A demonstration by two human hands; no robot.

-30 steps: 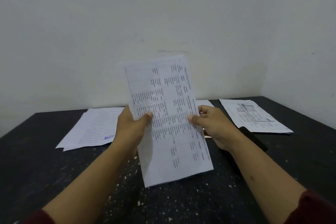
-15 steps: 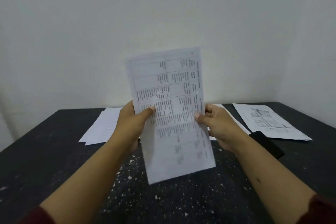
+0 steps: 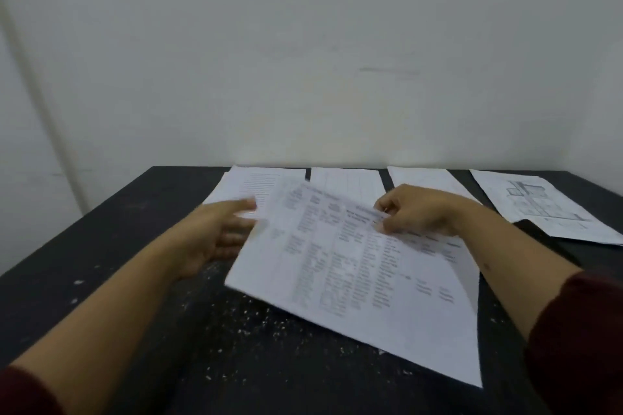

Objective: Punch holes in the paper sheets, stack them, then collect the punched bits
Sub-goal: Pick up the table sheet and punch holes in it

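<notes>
A printed sheet with table columns (image 3: 354, 280) lies low and tilted over the black table (image 3: 101, 246). My right hand (image 3: 418, 212) pinches its far edge. My left hand (image 3: 215, 232) is at the sheet's left edge with thumb and fingers spread; its fingertips reach just under the paper, and it does not look closed on it. Small white punched bits (image 3: 256, 317) are scattered on the table under and in front of the sheet. No hole punch can be made out.
Along the far edge lie more sheets: a stack at the left (image 3: 246, 185), two in the middle (image 3: 347, 182) (image 3: 428, 178), and a sheet with a drawing at the right (image 3: 539, 209). A flat black object (image 3: 536, 234) lies beside my right forearm. A white wall stands behind.
The sheet has come down from upright in front of me to nearly flat over the table. My left hand has opened off it while the right keeps hold. The view has shifted left.
</notes>
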